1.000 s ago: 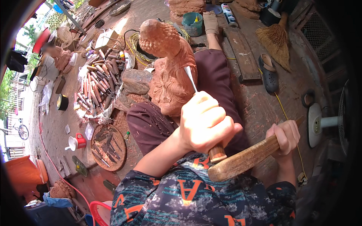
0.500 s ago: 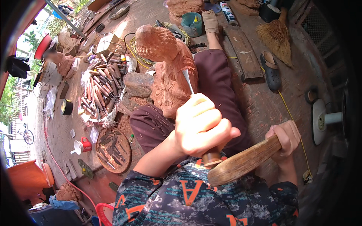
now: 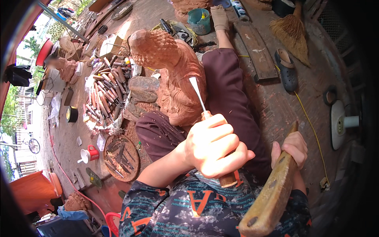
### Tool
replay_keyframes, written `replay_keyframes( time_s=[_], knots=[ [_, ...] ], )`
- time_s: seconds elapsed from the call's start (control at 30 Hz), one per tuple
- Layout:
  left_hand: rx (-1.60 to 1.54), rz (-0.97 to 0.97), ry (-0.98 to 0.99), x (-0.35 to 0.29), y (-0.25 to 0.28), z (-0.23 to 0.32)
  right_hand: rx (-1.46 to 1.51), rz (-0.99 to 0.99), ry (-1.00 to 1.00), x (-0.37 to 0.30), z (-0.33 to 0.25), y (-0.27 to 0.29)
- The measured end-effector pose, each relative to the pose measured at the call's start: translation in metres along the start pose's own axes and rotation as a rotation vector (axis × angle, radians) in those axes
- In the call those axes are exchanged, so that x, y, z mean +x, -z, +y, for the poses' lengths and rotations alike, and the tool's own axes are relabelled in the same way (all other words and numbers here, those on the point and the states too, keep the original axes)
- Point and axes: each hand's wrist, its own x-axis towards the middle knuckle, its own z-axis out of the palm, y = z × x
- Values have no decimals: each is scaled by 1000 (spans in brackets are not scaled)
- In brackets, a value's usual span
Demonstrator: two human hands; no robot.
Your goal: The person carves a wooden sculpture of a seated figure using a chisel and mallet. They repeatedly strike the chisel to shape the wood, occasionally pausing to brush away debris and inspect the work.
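Observation:
My left hand (image 3: 215,146) is closed around the wooden handle of a chisel (image 3: 196,89). Its flat steel blade points away from me, the tip at the side of a carved reddish wooden statue (image 3: 179,87); whether it touches cannot be told. The statue, with a knobbly head, leans between my legs. At the right, my right hand (image 3: 291,150) grips a wooden mallet (image 3: 268,197), a thick worn bat-like block, whose broad end hangs low near my shirt, apart from the chisel handle's butt.
Left of the statue lies a heap of wooden-handled chisels (image 3: 106,93) beside a stone block (image 3: 144,89). A round tray (image 3: 132,170) holds blades and shavings, near a red mug (image 3: 91,153). To the right are a plank (image 3: 256,51), a clog (image 3: 287,71), a broom (image 3: 290,35) and a yellow cord (image 3: 308,122).
The mallet has swung back from the chisel's butt, down and toward the right. My left hand and the chisel have shifted slightly nearer me, and the statue's head appears farther left.

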Motion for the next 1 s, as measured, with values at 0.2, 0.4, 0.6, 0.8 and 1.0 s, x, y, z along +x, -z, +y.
replay_keyframes(
  time_s=[0.2,0.4,0.6,0.8,1.0],
  knots=[
    [5,-33,102,14,5,-1,108,47,14,-1,4,-1],
    [-37,-31,192,37,-6,-8,-71,39,-55,1,2,11],
    [8,-86,210,28,0,-4,-51,47,-14,-11,14,4],
    [-21,-185,59,25,3,-19,-118,58,-14,-19,8,7],
    [55,51,-110,5,4,-9,12,18,-199,-27,12,-5]
  ],
)
